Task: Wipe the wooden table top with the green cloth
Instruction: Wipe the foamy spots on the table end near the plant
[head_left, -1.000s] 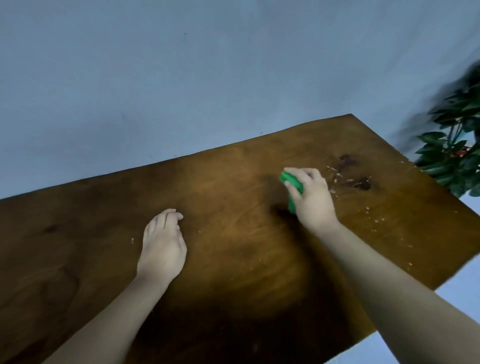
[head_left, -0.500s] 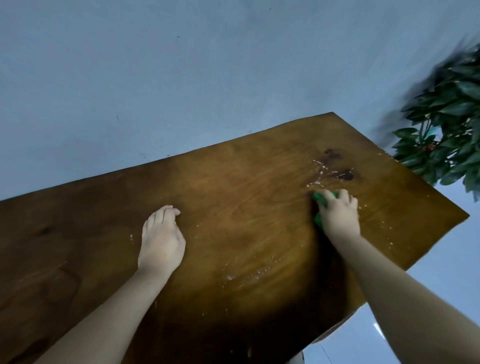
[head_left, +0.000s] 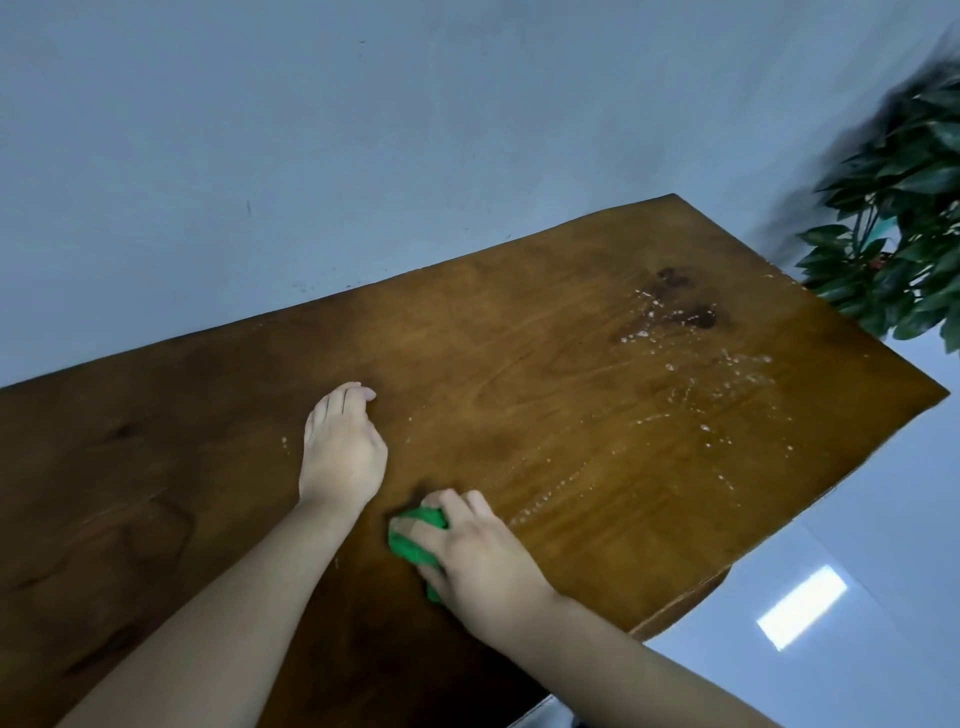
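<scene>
Since half a second back the right hand has dragged the green cloth from the far right of the tabletop down toward its near edge, just beside the left wrist, while the left hand stays flat and open on the wood. Cloth looks soft, light and floppy, so I'd guess bunching it under a curled palm, as it's gripped now, beats pinching a corner. It's a bright green wad, mostly hidden under the fingers.

We see a bright green crumpled cloth on the brown wooden table top, whose grain swirls darker. Two dark blotches and white speckles mark its far right corner, near a dark green leafy plant.
</scene>
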